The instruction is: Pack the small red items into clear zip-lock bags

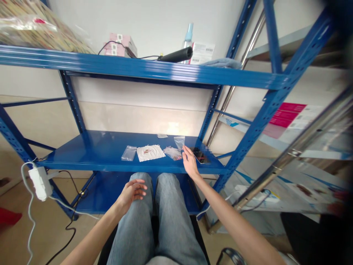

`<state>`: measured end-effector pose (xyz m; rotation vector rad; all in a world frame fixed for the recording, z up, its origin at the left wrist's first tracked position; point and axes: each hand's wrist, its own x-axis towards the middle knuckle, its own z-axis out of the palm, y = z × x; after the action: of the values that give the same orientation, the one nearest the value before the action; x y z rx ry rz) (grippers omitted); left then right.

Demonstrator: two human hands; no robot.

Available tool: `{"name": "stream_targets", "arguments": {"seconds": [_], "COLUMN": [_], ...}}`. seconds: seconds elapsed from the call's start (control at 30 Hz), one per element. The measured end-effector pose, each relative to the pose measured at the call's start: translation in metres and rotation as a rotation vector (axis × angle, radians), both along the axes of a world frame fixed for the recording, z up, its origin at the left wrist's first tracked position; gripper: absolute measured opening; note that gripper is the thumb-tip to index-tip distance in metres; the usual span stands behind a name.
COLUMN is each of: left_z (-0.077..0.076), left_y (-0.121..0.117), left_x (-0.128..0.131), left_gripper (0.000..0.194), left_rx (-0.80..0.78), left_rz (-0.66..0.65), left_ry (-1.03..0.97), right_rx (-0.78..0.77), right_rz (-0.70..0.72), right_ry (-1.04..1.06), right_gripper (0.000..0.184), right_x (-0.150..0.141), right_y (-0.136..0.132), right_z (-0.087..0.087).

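My right hand (189,162) is over the right part of the blue shelf, with its fingertips pinching the lower end of a small clear zip bag (179,141). Just left of those fingers lies another clear plastic bag (172,152) with small pinkish pieces inside. A white cloth pouch (150,152) with brown marks in its middle rests flat beside it. Further left is a flat clear plastic bag (128,153). Above my left thigh hovers my left hand (134,191), holding nothing, its fingers apart and slightly bent.
A phone-like dark device (200,155) lies right of my right hand. At the back of the blue shelf (104,143) is a small clear packet (162,135). Overhead, an upper shelf beam (132,68) crosses the view. A white power strip (40,183) hangs at left.
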<state>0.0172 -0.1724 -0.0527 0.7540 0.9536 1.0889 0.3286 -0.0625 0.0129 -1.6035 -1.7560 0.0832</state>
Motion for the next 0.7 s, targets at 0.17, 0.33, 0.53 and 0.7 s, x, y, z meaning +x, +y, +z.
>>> {"name": "stream_targets", "arguments": {"seconds": [0.17,0.33,0.53,0.7], "left_z": [0.009,0.017,0.022,0.014], "left_y": [-0.003,-0.009,-0.013,-0.014], "left_x": [0.007,0.012,0.015,0.02], "left_gripper": [0.034,0.048,0.038,0.028], "left_rx": [0.12,0.146,0.244,0.238], "left_rz": [-0.085,-0.166,-0.199,-0.172], "left_ry": [-0.051,-0.034,0.078,0.132], "right_rx": [0.151,0.085,0.066,0.071], "right_rz": [0.395,0.49,0.457,0.417], "right_ry": [0.308,0.447,0.442,0.311], "right_gripper": [0.042,0.027,0.022,0.019], "right_x": [-0.058,-0.085,-0.083,-0.087], "right_y": [-0.097,-0.152,-0.139,-0.138], "right_z": [-0.007,-0.035,-0.052,-0.055]}}
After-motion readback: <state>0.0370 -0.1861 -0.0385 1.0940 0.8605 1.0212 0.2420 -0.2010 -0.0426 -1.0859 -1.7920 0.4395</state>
